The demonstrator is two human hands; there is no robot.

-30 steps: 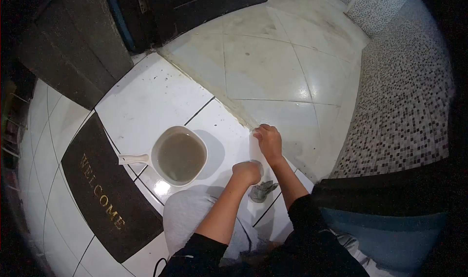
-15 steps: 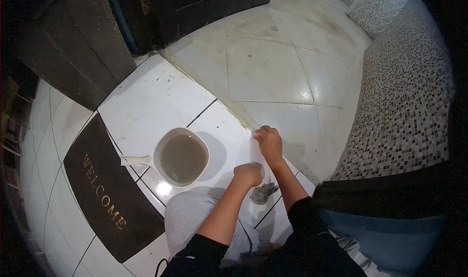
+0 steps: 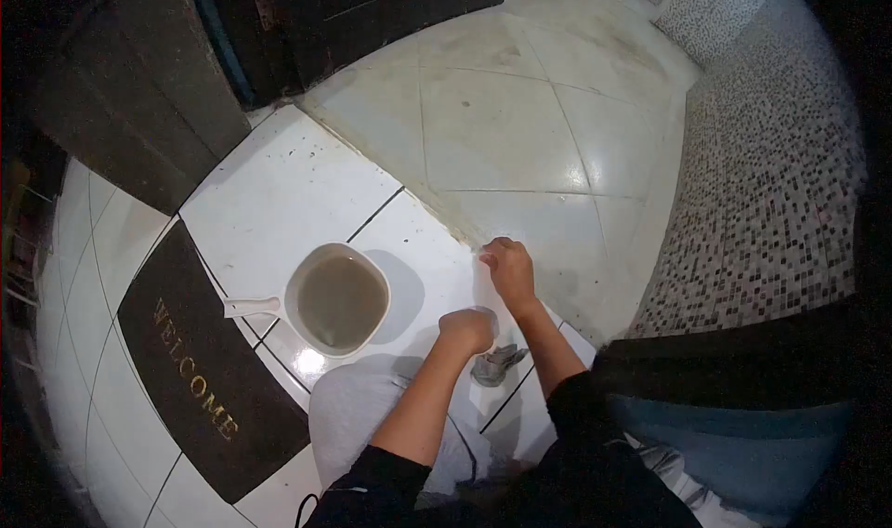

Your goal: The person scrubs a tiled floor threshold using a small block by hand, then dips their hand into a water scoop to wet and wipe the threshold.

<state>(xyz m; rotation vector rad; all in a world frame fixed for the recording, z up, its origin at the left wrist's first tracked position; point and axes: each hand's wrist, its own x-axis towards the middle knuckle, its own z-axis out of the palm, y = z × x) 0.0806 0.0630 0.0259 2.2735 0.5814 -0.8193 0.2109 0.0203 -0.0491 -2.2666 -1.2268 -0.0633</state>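
Observation:
My right hand (image 3: pixel 510 270) is closed in a pinch at the raised edge (image 3: pixel 437 214) where the white tiles meet the duller floor. What its fingertips hold, if anything, is too small to make out. Nearer to me, my left hand (image 3: pixel 467 331) is curled into a fist above the white tile; its palm side is hidden. Just beside this fist, a crumpled grey cloth (image 3: pixel 497 367) lies on the tile. To the left stands a white dipper (image 3: pixel 290 291) with a handle, holding cloudy grey water (image 3: pixel 336 300).
A dark doormat (image 3: pixel 200 370) lettered WELCOME lies at the left. Dark doors (image 3: pixel 121 82) stand at the back left. A mosaic-patterned wall (image 3: pixel 757 193) rises on the right, with a blue object (image 3: pixel 734 444) below it. Small dark specks dot the white tiles (image 3: pixel 288 175).
The whole view has shifted slightly to the left. Both hands stay in nearly the same places over the floor, and the dipper and cloth have not moved.

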